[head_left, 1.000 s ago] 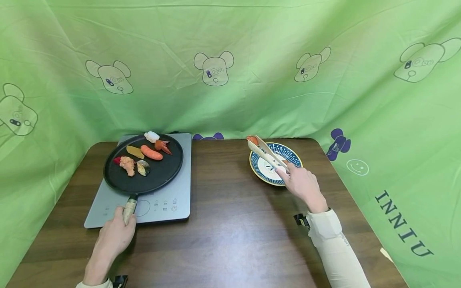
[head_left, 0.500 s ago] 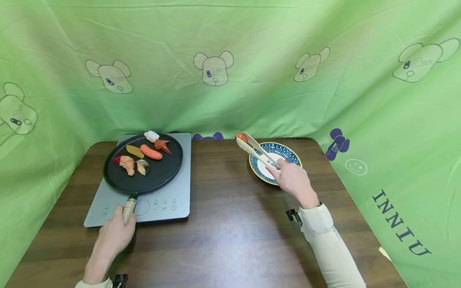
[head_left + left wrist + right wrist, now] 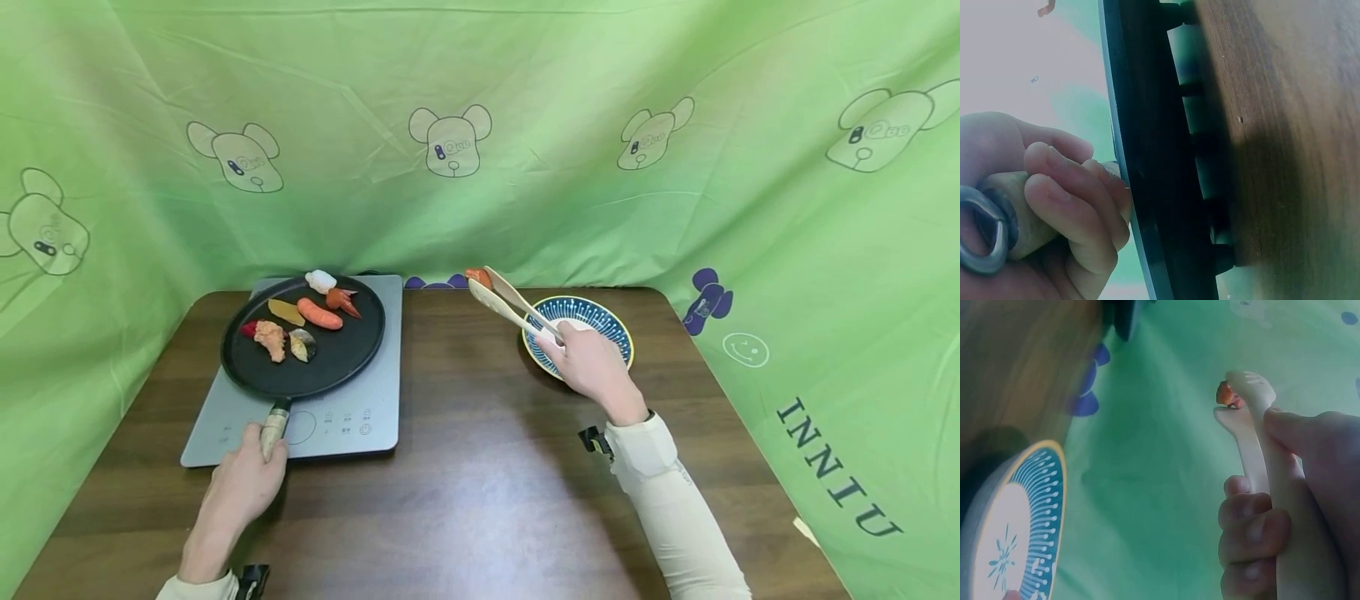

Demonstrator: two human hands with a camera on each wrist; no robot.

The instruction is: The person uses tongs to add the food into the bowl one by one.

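My left hand (image 3: 247,479) grips the pale handle (image 3: 274,425) of a round black frying pan (image 3: 345,358); the left wrist view shows fingers curled round that handle, with a metal ring at its end. In my right hand (image 3: 592,367) are beige tongs (image 3: 504,302), pinching a small orange-red piece of food (image 3: 477,277) in their tips, left of the plate and above the table. On the pan lie a sausage (image 3: 319,314), a yellow slice (image 3: 287,312), a fried-looking chunk (image 3: 271,341), a red-tailed piece (image 3: 342,302), a white piece (image 3: 321,282) and a dark-and-pale piece (image 3: 302,345).
The pan sits on a grey induction cooktop (image 3: 386,400) at the left of the wooden table (image 3: 465,458). A blue-and-white patterned plate (image 3: 617,325) stands at the right, partly behind my right hand. A green printed curtain (image 3: 525,208) hangs round the table's back and sides.
My right hand has moved left with the tongs and the orange-red food piece, away from over the plate. My left hand stays on the pan handle.
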